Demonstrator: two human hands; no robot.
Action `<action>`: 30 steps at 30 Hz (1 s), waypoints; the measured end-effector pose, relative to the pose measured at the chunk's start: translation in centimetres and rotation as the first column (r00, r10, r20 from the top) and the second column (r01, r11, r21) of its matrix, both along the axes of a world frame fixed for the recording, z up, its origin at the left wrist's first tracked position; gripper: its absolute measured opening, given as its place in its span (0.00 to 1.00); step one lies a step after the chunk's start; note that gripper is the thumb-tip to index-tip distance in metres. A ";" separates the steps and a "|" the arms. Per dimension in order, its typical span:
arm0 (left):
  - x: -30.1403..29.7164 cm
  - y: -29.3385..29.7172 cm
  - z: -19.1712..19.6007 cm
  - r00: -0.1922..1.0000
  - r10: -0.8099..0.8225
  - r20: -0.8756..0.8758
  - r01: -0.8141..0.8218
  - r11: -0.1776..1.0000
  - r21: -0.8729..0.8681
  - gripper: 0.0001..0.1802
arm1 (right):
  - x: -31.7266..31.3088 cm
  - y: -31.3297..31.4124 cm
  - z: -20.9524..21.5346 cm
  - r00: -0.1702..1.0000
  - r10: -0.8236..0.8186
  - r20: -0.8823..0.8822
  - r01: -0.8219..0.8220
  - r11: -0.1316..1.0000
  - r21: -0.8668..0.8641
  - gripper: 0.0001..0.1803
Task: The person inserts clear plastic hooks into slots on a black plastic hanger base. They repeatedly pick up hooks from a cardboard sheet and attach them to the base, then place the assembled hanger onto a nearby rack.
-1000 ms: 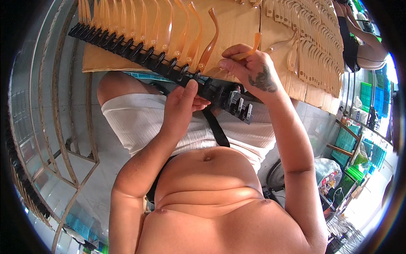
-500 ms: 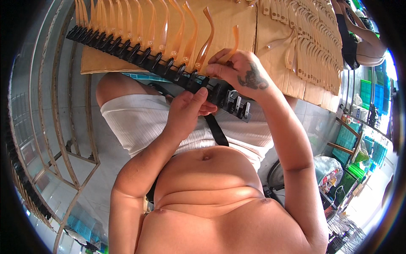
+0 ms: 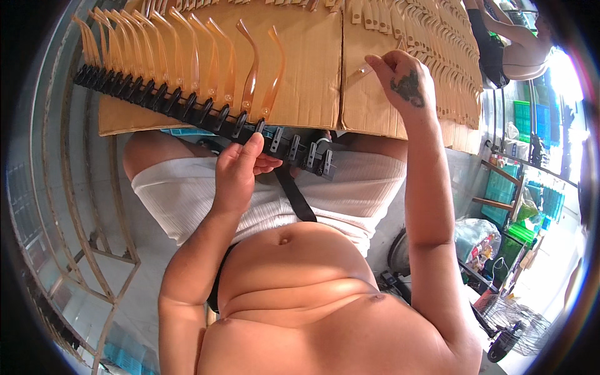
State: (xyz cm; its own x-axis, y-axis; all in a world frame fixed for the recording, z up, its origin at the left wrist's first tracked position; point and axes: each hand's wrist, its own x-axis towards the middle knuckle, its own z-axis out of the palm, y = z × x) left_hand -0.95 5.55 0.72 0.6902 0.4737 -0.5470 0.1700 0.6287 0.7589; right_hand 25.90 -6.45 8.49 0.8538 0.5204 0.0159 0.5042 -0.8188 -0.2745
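A long black clip rack (image 3: pixel 187 109) slants across my lap and the near edge of the cardboard. Several amber translucent eyeglass temples (image 3: pixel 250 75) stand in its clips, curved ends pointing away from me. My left hand (image 3: pixel 240 165) grips the rack, thumb pressed on the clip just below the rightmost standing temple (image 3: pixel 274 75). Right of that thumb, several clips (image 3: pixel 294 149) hold no temple. Over the cardboard at the right, my right hand (image 3: pixel 405 78) has its fingers closed on a loose eyeglass temple (image 3: pixel 362 70); one end shows beside the thumb, and the hand covers most of it.
Flat cardboard (image 3: pixel 306 81) lies before me, with dense rows of eyeglass temples (image 3: pixel 450 75) on its right part. Metal frames (image 3: pixel 94 206) stand at the left. Another person (image 3: pixel 519 53) sits at the far right, near blue and green crates (image 3: pixel 531 122). A wire-guarded fan (image 3: pixel 512 325) is at the lower right.
My right hand has let go of a temple, which now stands in the rack, and moved right to a loose temple on the cardboard. My left hand still grips the rack.
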 end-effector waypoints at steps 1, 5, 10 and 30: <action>0.0 0.0 -0.2 1.000 0.004 0.004 -0.004 1.000 0.002 0.21 | 0.2 0.1 0.3 0.999 0.013 -0.042 -0.014 0.999 -0.033 0.17; 0.2 0.0 -0.1 1.000 -0.010 0.003 0.010 1.000 -0.023 0.23 | 1.3 -0.4 -2.4 0.979 0.203 0.015 -0.203 0.978 0.052 0.18; 0.0 -0.5 -0.2 0.998 -0.060 -0.005 0.060 0.997 -0.050 0.27 | 1.3 0.0 -2.5 0.967 0.239 -0.093 -0.229 0.968 0.107 0.18; 0.4 -0.8 0.0 0.989 -0.136 0.052 0.143 0.977 -0.160 0.25 | -7.8 2.7 -2.6 0.681 0.415 -0.604 0.103 0.761 0.640 0.09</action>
State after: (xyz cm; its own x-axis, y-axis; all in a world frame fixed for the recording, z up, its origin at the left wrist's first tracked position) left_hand -0.58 4.70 0.77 0.7663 0.2779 -0.5792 0.2361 0.7167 0.6562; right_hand 18.06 -3.73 5.85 0.6467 0.7425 -0.1747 0.0595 -0.2775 -0.9589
